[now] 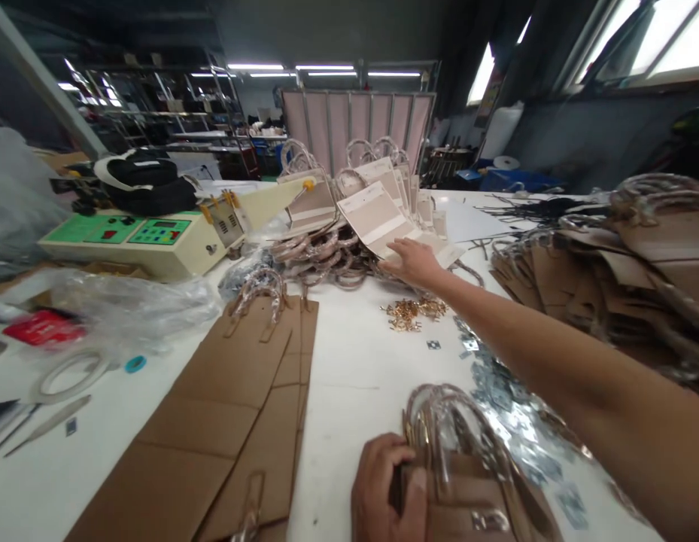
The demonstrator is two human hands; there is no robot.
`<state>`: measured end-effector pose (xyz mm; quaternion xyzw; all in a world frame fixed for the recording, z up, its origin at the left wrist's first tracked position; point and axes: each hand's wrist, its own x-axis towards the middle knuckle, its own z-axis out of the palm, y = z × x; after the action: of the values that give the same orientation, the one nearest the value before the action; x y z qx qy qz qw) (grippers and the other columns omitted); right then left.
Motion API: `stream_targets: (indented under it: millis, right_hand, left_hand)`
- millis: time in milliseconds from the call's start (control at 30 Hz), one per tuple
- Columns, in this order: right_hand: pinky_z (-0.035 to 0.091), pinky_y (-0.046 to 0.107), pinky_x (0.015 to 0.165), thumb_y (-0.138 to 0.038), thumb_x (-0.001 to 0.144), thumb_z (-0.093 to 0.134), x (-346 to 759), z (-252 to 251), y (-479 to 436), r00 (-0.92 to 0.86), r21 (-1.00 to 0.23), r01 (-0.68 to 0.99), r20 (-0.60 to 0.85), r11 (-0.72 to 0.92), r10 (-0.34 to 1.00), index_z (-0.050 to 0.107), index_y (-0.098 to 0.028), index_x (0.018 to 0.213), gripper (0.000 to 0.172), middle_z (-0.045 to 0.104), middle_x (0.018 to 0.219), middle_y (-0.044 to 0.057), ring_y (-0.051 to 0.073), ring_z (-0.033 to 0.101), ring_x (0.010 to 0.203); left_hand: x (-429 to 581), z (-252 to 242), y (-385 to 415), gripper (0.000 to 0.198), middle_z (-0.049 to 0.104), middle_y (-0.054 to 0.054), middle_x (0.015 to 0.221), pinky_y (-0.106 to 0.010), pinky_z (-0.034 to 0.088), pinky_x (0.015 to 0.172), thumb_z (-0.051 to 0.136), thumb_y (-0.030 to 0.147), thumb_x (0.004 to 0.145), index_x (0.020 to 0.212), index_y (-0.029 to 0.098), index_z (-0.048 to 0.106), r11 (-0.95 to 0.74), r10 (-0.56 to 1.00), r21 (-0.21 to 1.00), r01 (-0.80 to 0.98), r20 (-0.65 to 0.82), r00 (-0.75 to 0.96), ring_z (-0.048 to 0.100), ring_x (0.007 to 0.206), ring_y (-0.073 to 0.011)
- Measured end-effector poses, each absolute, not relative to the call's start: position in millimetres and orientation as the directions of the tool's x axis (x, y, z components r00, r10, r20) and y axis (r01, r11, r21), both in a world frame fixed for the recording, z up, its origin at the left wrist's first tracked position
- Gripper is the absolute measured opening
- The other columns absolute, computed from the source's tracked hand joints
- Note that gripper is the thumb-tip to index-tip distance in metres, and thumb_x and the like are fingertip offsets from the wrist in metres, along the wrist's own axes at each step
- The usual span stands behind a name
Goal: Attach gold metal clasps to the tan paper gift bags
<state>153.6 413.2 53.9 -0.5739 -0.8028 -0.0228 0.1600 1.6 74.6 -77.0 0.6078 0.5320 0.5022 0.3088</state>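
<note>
My right hand (pixel 414 262) reaches far across the table, its fingers stretched over the lower edge of a cream bag panel (pixel 377 218). This panel leans on more beige panels behind it, over a heap of plastic-wrapped handles (pixel 326 256). Close to me, my left hand (pixel 386 489) has its fingers curled round the left edge of a brown bag panel (pixel 462 489) with wrapped handles (pixel 451 414). Small gold fittings (pixel 405 312) lie below my right hand. Beneath my right forearm spread many silver metal plates (pixel 512 421).
Overlapping brown panels (pixel 214 391) lie left of centre. A machine with green control panels (pixel 129 233) stands at back left, near clear plastic (pixel 135 309), a tape roll (pixel 72 373) and a blue disc (pixel 135 364). More brown bag pieces (pixel 575 278) are piled at right.
</note>
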Motion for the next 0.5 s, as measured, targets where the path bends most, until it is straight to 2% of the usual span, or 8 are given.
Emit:
stream_targets:
  millis: [67,133,200,267,333,367,433,500]
  right_hand:
    - [0.039,0.050,0.114,-0.054,0.102,0.054,165.6,63.2,361.3,-0.323,-0.250,0.867,0.376,0.431,0.869,0.058,-0.022,0.145,0.054,0.058,0.149,0.012,0.031,0.052,0.136]
    - [0.048,0.041,0.107,-0.050,0.101,0.058,182.0,63.7,290.5,-0.362,-0.406,0.736,0.441,0.542,0.821,0.066,-0.023,0.135,0.043,0.067,0.135,0.009,0.025,0.063,0.122]
    - [0.051,0.040,0.105,-0.047,0.099,0.063,201.1,50.9,209.1,-0.321,-0.510,0.684,0.431,0.521,0.843,0.069,-0.025,0.127,0.036,0.071,0.128,0.007,0.024,0.065,0.119]
    - [0.056,0.039,0.099,-0.042,0.098,0.065,219.8,24.7,129.1,-0.216,-0.576,0.694,0.407,0.432,0.888,0.072,-0.026,0.118,0.027,0.073,0.119,0.006,0.025,0.069,0.112]
    - [0.058,0.042,0.097,-0.038,0.098,0.064,234.2,-9.1,62.1,-0.093,-0.581,0.728,0.441,0.363,0.893,0.072,-0.027,0.118,0.024,0.072,0.121,0.008,0.026,0.069,0.112]
    - [0.057,0.045,0.101,-0.037,0.097,0.065,238.8,-25.8,35.8,-0.066,-0.557,0.754,0.464,0.349,0.883,0.071,-0.028,0.120,0.025,0.070,0.129,0.009,0.028,0.066,0.119]
    - [0.050,0.054,0.110,-0.032,0.098,0.064,242.4,-53.2,-0.5,-0.087,-0.495,0.794,0.482,0.353,0.872,0.065,-0.029,0.135,0.037,0.059,0.147,0.010,0.032,0.055,0.136]
    - [0.045,0.059,0.115,-0.028,0.099,0.061,240.6,-69.1,-16.9,-0.130,-0.445,0.812,0.493,0.378,0.860,0.057,-0.029,0.145,0.047,0.051,0.156,0.009,0.034,0.043,0.147]
  left_hand:
    - [1.0,-72.8,75.1,0.012,0.068,-0.008,0.113,-0.040,0.055,0.095,0.059,0.024,0.094,0.099,0.025,0.070,-0.233,0.966,0.910,0.342,0.259,-0.030,0.065,0.109,-0.0241]
    - [0.0,-68.4,74.9,0.011,0.068,-0.008,0.115,-0.041,0.053,0.098,0.059,0.026,0.095,0.099,0.024,0.070,-0.228,0.970,0.913,0.340,0.244,-0.006,0.063,0.112,-0.0238]
    - [-0.2,-65.4,74.6,0.011,0.067,-0.008,0.116,-0.042,0.051,0.101,0.059,0.027,0.096,0.097,0.024,0.070,-0.251,0.963,0.906,0.341,0.270,-0.008,0.062,0.113,-0.0238]
    - [0.8,-63.9,74.6,0.011,0.066,-0.008,0.118,-0.043,0.050,0.103,0.060,0.027,0.097,0.097,0.023,0.070,-0.286,0.949,0.886,0.365,0.313,-0.018,0.061,0.115,-0.0241]
    - [2.5,-62.7,74.2,0.011,0.065,-0.008,0.119,-0.043,0.049,0.103,0.060,0.027,0.097,0.097,0.023,0.070,-0.322,0.930,0.850,0.418,0.367,-0.030,0.060,0.116,-0.0246]
    - [3.6,-61.8,73.4,0.010,0.065,-0.008,0.118,-0.044,0.049,0.103,0.060,0.028,0.097,0.097,0.023,0.069,-0.342,0.916,0.823,0.454,0.399,-0.034,0.060,0.116,-0.0250]
    - [5.7,-58.8,69.3,0.009,0.066,-0.009,0.114,-0.045,0.050,0.101,0.061,0.027,0.096,0.100,0.022,0.068,-0.378,0.883,0.754,0.538,0.469,-0.036,0.059,0.113,-0.0261]
    - [7.7,-54.0,60.9,0.016,0.066,-0.011,0.114,-0.047,0.050,0.100,0.063,0.027,0.095,0.110,0.021,0.065,-0.402,0.841,0.663,0.631,0.540,-0.031,0.059,0.112,-0.0282]
